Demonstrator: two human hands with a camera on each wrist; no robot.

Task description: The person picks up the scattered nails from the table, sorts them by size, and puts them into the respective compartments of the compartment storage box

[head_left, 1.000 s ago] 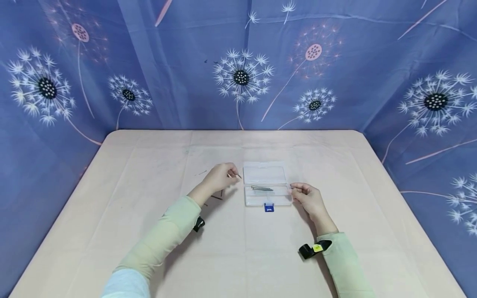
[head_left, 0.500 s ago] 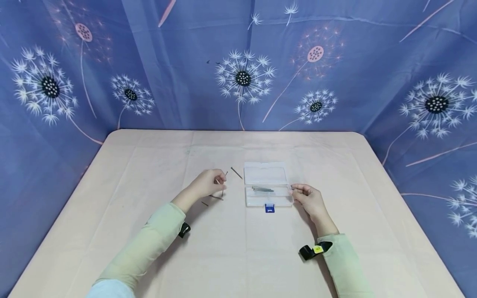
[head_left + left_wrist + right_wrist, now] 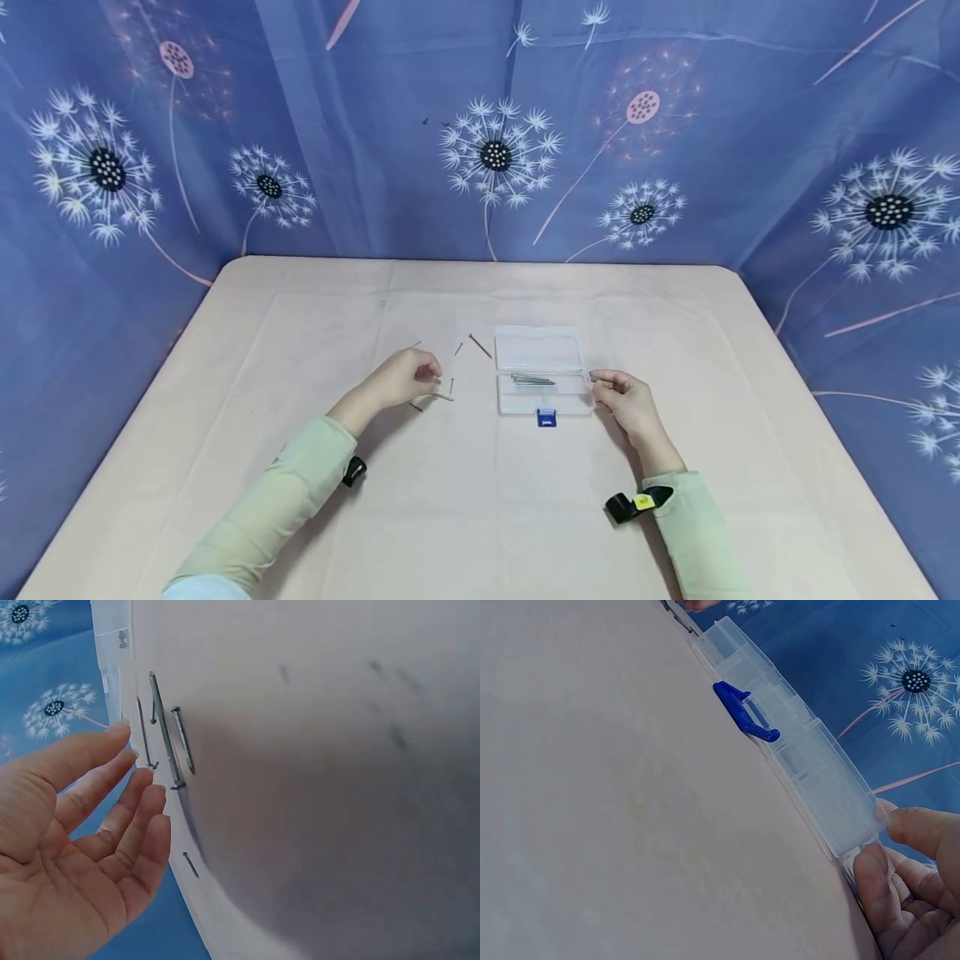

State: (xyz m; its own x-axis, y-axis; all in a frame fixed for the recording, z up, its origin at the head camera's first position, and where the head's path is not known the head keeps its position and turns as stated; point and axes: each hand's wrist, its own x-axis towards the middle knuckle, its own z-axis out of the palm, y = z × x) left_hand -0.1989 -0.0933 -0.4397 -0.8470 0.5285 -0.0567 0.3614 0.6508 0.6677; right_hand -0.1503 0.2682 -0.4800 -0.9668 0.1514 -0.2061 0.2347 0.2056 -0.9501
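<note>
Nails (image 3: 481, 347) scattered on the worktop (image 3: 480, 517) around nine to ten o'clock from the clear box (image 3: 525, 404) could roll if the left hand (image 3: 397, 379), fingers loosely bent and holding nothing, brushes their thin shanks. The right hand (image 3: 628, 408) pinches the box's three o'clock end, so a tug there might slide it and jostle the stored nails (image 3: 532, 380). Left fingers hide part of one nail from the head view, and dark smudges (image 3: 397, 737) in the left wrist view stay too blurred to identify.
</note>
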